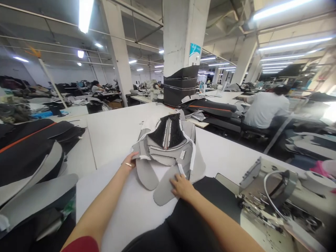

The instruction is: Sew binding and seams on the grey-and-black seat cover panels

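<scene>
A sewn seat cover [162,158] lies on the white table with its grey backing side up. It has a black middle section, white strips along its seams and loose rounded flaps toward me. My left hand [129,161], with a band at the wrist, is closed on the cover's left edge, thumb on top. My right hand [182,186] rests on the right front flap [164,190], fingers spread and touching its surface beside a white strip. Below my right forearm, a black cover piece [207,196] spreads over the table edge toward my lap.
A sewing machine [286,189] stands close on the right. Stacked black and grey panels [34,154] lie at left, with another stack [210,106] beyond the white table [110,140]. A pillar [181,80] rises behind the table. A co-worker in a white shirt [267,108] sits at back right.
</scene>
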### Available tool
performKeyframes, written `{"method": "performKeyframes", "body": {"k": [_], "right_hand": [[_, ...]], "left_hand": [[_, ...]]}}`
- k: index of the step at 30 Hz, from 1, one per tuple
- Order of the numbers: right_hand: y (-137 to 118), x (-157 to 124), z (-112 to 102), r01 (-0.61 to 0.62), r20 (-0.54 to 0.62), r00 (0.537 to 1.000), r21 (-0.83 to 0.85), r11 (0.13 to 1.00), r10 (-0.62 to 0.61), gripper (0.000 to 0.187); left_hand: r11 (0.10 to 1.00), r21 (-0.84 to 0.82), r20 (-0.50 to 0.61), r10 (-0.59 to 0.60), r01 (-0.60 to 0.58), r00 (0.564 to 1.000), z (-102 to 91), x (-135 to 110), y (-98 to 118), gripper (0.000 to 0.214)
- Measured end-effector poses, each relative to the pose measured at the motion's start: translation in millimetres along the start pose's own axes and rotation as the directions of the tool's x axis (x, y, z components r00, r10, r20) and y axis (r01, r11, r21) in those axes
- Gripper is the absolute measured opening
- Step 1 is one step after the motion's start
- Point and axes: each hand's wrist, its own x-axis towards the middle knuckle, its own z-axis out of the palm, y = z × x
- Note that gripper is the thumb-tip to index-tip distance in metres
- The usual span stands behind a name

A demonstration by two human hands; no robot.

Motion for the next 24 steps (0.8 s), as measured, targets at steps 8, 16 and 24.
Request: {"method": "performKeyframes", "body": {"k": [8, 16, 24], "right_hand": [[103.8, -29.7, -32.7, -0.526, -0.183, 0.730, 0.465, 0.712, 0.659, 0.036], [62.1, -154.3, -8.2, -0.113, -0.012, 0.718, 0.985, 0.134, 0.696, 0.038], [66.7, -223.0, -0.3, -0.009, 0.133, 0.764, 0.981, -0.194, 0.631, 0.025]], "left_hand": [[0.986, -0.052, 0.370, 0.169, -0.161, 0.913, 188.6, -24.7, 73.9, 0.021], [0.860, 0.390, 0.855, -0.206, -0.329, 0.476, 255.5, -155.7, -32.3, 0.022], [0.326, 0.358, 0.836, -0.530, -0.875, 0.144, 229.6, -188.4, -83.4, 0.014]]}}
